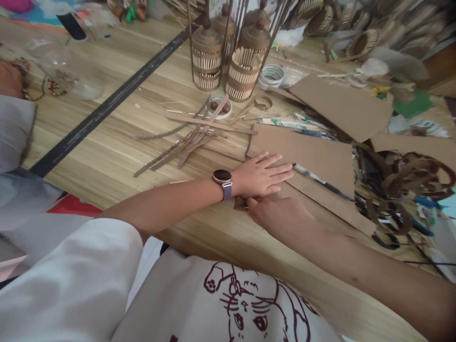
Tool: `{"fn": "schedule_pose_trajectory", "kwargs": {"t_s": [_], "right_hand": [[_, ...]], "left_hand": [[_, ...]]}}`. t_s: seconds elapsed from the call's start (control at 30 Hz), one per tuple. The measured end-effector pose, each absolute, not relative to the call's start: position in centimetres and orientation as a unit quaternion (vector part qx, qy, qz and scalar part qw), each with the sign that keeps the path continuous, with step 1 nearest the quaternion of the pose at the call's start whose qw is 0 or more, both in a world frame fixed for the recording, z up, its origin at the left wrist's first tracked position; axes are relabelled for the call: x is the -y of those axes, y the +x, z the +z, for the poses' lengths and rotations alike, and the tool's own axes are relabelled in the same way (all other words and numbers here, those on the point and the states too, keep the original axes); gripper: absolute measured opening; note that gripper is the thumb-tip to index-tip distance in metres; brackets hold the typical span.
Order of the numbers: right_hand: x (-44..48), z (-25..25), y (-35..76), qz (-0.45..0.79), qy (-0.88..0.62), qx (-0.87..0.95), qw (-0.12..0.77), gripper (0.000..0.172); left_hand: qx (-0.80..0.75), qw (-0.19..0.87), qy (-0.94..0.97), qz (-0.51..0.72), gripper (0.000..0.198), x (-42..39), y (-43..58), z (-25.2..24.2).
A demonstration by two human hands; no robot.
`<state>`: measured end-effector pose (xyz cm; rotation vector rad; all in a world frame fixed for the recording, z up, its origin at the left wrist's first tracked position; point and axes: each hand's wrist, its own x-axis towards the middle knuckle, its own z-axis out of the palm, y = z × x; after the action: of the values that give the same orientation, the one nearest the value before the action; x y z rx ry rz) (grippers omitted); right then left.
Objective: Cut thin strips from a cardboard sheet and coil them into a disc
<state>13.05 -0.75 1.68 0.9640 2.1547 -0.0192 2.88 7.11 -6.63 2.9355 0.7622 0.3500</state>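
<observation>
My left hand, with a round watch on its wrist, lies flat with fingers spread on a brown cardboard sheet. Just below it, my right hand is closed, its fingers curled down and close to the left palm. From its thumb side a small brown cardboard piece sticks out; the rest of that piece is hidden under the hands. A slim pen-like tool with a dark end rests on the cardboard, right of my left fingertips.
Ridged cardboard strips lie crossed beyond my left wrist. Behind are lantern-like stick models, a tape roll and a dish of brown balls. Coiled strips and scissors clutter the right. Another person's sleeve is at left.
</observation>
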Motion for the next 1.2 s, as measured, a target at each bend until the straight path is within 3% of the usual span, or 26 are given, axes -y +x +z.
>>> {"fn": "schedule_pose_trajectory", "kwargs": {"t_s": [0.23,0.4,0.73,0.9,1.03,1.2], "right_hand": [[2.0,2.3,18.5,0.006,0.423,-0.850,0.313,0.019],[-0.2,4.2,21.3,0.128,0.574,-0.782,0.206,0.041],[-7.0,0.0,24.5,0.098,0.600,-0.790,0.078,0.042],[-3.4,1.4,25.2,0.127,0.610,-0.782,0.007,0.045],[2.3,1.9,27.9,0.083,0.676,-0.727,-0.085,0.033],[6.8,0.0,31.8,0.040,0.738,-0.669,-0.083,0.028]], "left_hand": [[-0.257,0.041,0.961,0.093,0.052,-6.8,2.7,-6.0],[-0.254,0.034,0.961,0.107,0.054,-6.7,2.7,-6.2],[-0.356,0.032,0.932,0.064,0.058,-6.4,3.0,-4.5],[-0.372,0.018,0.920,0.125,0.059,-4.7,0.7,-2.7],[-0.407,0.037,0.894,0.181,0.046,-1.7,-2.9,-2.8],[-0.468,0.090,0.858,0.190,0.032,1.5,-5.3,-4.2]]}}
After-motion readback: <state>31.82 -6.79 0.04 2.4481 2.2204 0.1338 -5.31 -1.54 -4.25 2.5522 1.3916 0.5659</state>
